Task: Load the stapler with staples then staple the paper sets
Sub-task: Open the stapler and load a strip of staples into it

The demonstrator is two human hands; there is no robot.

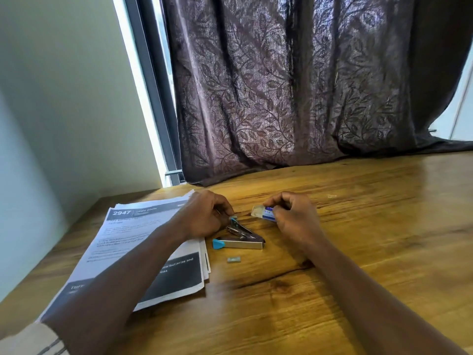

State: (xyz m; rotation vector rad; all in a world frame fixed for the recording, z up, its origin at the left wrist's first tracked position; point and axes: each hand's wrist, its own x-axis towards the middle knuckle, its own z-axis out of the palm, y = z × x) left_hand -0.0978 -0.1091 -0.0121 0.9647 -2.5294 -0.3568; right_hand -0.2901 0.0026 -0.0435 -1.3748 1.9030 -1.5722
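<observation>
While the left hand (204,217) pinches the open stapler's (242,244) blue tip, the right hand's (294,216) fingers (277,201) clasp the staple box (263,212) just right of the stapler.

- Table (371,226): wooden top in warm honey-brown, with marked grain, dark knots and a dark crack across its near middle. The left edge runs diagonally towards the near left corner.
- Curtain (294,85): dark purple-brown fabric with a woven pattern of leaves and vines, hanging in deep folds behind the table's far edge. Its hem lies on the wood along that edge.
- Window frame (153,98): dark slanting bar just left of the curtain, with a strip of bright daylight beside it.
- Wall (64,85): plain and pale, beyond the table's left edge.
- Pale panel (464,108): white surface past the curtain's right side, above the far right corner; its nature cannot be told.
</observation>
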